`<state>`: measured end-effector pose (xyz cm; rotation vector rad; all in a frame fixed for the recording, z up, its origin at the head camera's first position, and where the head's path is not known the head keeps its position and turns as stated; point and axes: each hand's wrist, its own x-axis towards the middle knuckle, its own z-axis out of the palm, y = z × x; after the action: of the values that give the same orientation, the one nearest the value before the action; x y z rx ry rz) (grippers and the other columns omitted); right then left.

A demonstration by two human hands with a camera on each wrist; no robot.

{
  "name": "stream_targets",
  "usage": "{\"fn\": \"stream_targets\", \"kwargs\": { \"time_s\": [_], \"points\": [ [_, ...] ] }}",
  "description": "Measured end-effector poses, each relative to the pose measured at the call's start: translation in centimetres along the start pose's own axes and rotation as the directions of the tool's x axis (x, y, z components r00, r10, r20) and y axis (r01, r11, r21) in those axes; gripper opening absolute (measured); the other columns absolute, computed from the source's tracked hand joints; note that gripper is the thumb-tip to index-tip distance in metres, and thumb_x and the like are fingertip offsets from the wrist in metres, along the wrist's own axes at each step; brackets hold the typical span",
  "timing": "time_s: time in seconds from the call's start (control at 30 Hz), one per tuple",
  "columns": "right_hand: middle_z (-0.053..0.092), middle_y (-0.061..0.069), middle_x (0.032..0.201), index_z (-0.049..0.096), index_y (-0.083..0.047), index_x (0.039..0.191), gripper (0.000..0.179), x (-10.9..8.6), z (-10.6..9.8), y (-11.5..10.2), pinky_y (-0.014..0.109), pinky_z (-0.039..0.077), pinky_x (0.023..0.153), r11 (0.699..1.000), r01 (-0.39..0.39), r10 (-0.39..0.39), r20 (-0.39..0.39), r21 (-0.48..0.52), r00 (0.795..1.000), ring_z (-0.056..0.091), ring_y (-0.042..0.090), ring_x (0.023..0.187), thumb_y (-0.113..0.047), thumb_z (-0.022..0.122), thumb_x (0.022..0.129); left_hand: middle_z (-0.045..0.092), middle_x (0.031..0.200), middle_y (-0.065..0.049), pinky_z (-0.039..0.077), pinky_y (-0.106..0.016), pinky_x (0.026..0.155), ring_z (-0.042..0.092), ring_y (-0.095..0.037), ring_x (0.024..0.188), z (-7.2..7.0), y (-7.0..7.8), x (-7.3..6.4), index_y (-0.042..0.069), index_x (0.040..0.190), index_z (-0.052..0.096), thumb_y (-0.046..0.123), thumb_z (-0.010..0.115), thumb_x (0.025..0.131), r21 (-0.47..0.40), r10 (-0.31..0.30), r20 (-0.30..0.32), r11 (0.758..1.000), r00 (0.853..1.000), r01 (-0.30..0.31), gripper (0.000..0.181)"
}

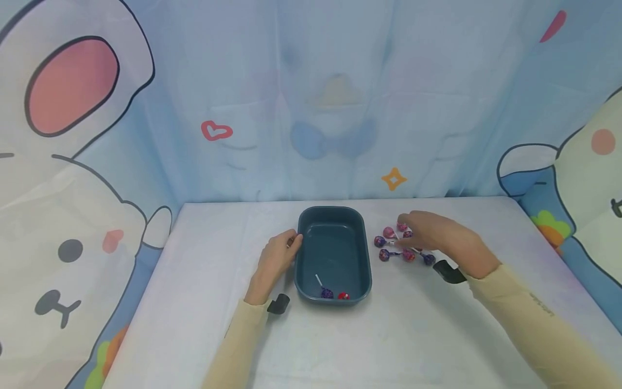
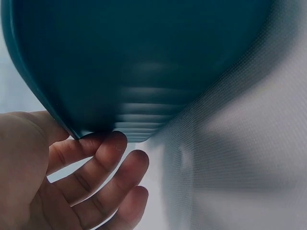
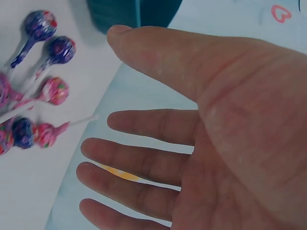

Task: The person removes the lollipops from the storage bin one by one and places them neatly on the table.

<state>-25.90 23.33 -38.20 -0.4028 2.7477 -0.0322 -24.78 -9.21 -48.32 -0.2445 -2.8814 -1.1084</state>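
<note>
A dark teal rectangular tub (image 1: 332, 259) stands on the white table. My left hand (image 1: 277, 259) grips its left rim, with the thumb on one side and curled fingers on the outer wall, as the left wrist view shows. Inside the tub, at the near end, lie a purple-wrapped lollipop (image 1: 327, 293) and a red-wrapped sweet (image 1: 343, 296). Right of the tub is a loose cluster of purple and pink lollipops (image 1: 408, 255). Above that cluster hovers my right hand (image 1: 434, 232); in the right wrist view its thumb and fingers are spread, holding nothing.
The white tabletop (image 1: 214, 254) stretches to both sides of the tub. A pale blue cartoon curtain (image 1: 262, 81) hangs along the back and both sides, touching the table's far edge. Each sleeve carries a small black wrist camera (image 1: 279, 304).
</note>
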Motion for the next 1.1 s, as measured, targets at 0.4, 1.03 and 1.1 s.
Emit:
{"fn": "stream_targets", "kwargs": {
  "time_s": [0.4,1.03,1.1],
  "points": [
    [0.060,0.012,0.110,0.049,-0.005,0.125,0.061,0.8,-0.2,-3.0,0.048,0.046,0.085,0.998,0.054,-0.055,-0.064,-0.029,0.996,0.058,0.024,0.096,-0.039,0.069,0.079,0.054,0.067,0.002,0.039,-0.025,0.050,0.049,-0.011,0.056,0.0,-0.1,0.0,0.018,0.078,0.053,0.037,0.043,0.096,-0.013,0.003,-0.001,1.000,1.000,-0.003,0.028],
    [0.058,0.012,0.115,0.050,-0.004,0.125,0.059,1.4,0.8,-7.2,0.041,0.048,0.083,0.973,0.202,-0.209,-0.056,-0.111,0.976,0.059,0.021,0.097,-0.040,0.067,0.081,0.054,0.067,0.003,0.040,-0.025,0.051,0.050,-0.011,0.057,0.0,-0.1,0.1,0.019,0.078,0.053,0.038,0.044,0.096,-0.016,0.001,0.003,1.000,1.000,-0.001,0.028],
    [0.058,0.012,0.116,0.051,-0.004,0.126,0.060,1.3,1.1,-7.9,0.040,0.049,0.084,0.965,0.233,-0.240,-0.044,-0.119,0.970,0.059,0.023,0.101,-0.041,0.066,0.081,0.055,0.067,0.003,0.040,-0.025,0.051,0.050,-0.011,0.057,0.0,-0.1,0.1,0.019,0.078,0.053,0.038,0.044,0.096,-0.015,-0.001,0.004,1.000,1.000,0.001,0.027]
  ]
}}
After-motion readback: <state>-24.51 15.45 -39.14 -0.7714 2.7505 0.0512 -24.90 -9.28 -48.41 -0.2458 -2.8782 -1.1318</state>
